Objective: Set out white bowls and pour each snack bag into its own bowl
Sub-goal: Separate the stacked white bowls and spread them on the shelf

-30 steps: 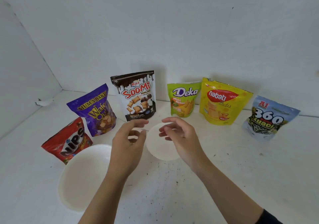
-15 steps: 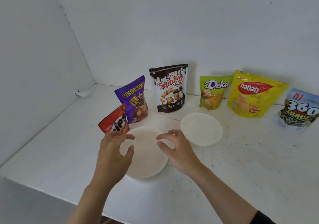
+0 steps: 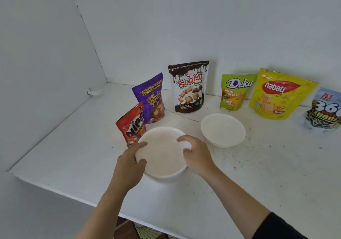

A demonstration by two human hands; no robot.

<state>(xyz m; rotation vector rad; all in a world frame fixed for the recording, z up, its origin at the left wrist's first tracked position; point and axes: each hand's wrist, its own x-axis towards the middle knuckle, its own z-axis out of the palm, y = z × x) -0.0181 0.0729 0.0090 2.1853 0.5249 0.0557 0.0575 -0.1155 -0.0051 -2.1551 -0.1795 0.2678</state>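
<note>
A white bowl (image 3: 163,155) sits on the white table in front of the red Nips bag (image 3: 132,125). My left hand (image 3: 130,162) grips its left rim and my right hand (image 3: 196,154) grips its right rim. It may be a stack of bowls; I cannot tell. A second white bowl (image 3: 222,129) stands apart to the right, untouched. Behind, in a row: purple Mum's Bake bag (image 3: 151,99), Soomi bag (image 3: 189,86), green Deka bag (image 3: 234,92), yellow Nabati bag (image 3: 276,95), and 360 Kuaci bag (image 3: 323,110) at the right edge.
The white table (image 3: 267,174) meets walls at the back and left. Its front edge runs diagonally near my forearms, with floor visible below.
The view has swung left and closer. Both hands went from the small bowl to the nearer bowl and now grip its rims; the other bowl stays where it was set.
</note>
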